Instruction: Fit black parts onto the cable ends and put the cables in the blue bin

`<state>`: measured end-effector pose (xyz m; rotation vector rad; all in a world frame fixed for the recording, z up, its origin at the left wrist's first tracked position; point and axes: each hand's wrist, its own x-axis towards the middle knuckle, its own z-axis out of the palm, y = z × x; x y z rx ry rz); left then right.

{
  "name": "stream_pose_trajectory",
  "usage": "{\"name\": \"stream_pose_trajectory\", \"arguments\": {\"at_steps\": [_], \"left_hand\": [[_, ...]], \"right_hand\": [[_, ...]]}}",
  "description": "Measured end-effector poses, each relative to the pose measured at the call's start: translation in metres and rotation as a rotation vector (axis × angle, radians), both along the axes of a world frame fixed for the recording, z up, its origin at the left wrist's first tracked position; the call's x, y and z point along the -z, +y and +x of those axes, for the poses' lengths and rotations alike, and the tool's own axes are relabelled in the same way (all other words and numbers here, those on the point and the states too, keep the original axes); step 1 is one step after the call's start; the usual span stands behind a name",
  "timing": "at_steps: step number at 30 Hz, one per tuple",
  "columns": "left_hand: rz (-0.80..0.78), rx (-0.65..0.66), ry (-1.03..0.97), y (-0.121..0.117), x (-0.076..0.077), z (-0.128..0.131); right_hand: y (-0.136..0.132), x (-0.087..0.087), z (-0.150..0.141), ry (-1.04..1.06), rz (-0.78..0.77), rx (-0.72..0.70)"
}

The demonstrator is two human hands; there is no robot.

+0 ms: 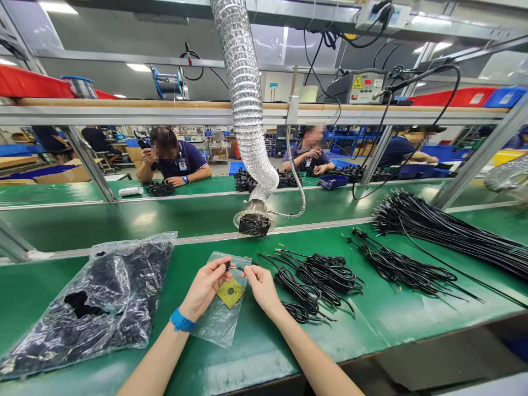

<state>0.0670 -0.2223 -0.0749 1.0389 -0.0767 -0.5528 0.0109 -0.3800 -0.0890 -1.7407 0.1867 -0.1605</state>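
Observation:
My left hand (206, 283), with a blue band on its wrist, pinches a small black part (227, 266) between thumb and fingers. My right hand (260, 283) is closed on the end of a black cable (239, 268), whose thin yellowish wire tips point at the black part. Whether the wires touch that part I cannot tell. Under both hands lies a clear zip bag (218, 330) with a yellow square pad (230, 292) that has a dark round spot in its middle. Coiled black cables (313, 278) with bare wire ends lie just right of my right hand.
A large clear bag of black parts (111, 297) lies at left. More cable coils (388, 258) and a long cable bundle (454, 231) are at right. A fume duct (247, 99) hangs ahead, its fan inlet (254, 224) low over the bench. Co-workers sit across the bench.

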Motion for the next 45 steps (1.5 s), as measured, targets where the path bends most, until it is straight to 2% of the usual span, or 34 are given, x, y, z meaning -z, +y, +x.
{"name": "stream_pose_trajectory", "arguments": {"at_steps": [10, 14, 17, 20, 27, 32, 36, 41, 45], "left_hand": [[0.092, 0.000, -0.062, 0.002, -0.004, -0.002], [0.174, -0.025, -0.060, 0.003, -0.008, -0.004], [0.259, -0.015, -0.096, 0.003, -0.009, -0.004], [0.344, 0.017, -0.149, 0.002, -0.008, -0.005], [0.485, 0.021, -0.139, 0.002, -0.009, -0.003], [0.557, 0.019, -0.293, 0.003, -0.004, -0.002], [0.599, 0.033, -0.328, 0.003, -0.004, -0.004], [0.579, -0.003, -0.283, -0.003, -0.013, -0.011], [0.603, -0.006, -0.242, -0.006, -0.018, -0.016]], "right_hand": [[-0.002, 0.004, 0.001, -0.067, -0.010, 0.034], [-0.001, 0.007, -0.004, -0.220, -0.119, 0.026], [-0.001, 0.008, -0.008, -0.381, -0.296, -0.017], [-0.001, 0.008, -0.011, -0.504, -0.471, 0.027], [0.000, 0.012, -0.010, -0.607, -0.564, 0.105], [-0.004, 0.016, -0.010, -0.598, -0.680, 0.081], [-0.003, 0.016, -0.013, -0.485, -0.621, 0.039], [0.000, 0.015, -0.014, -0.357, -0.368, 0.023], [0.001, 0.014, -0.014, -0.279, -0.284, -0.003]]}}
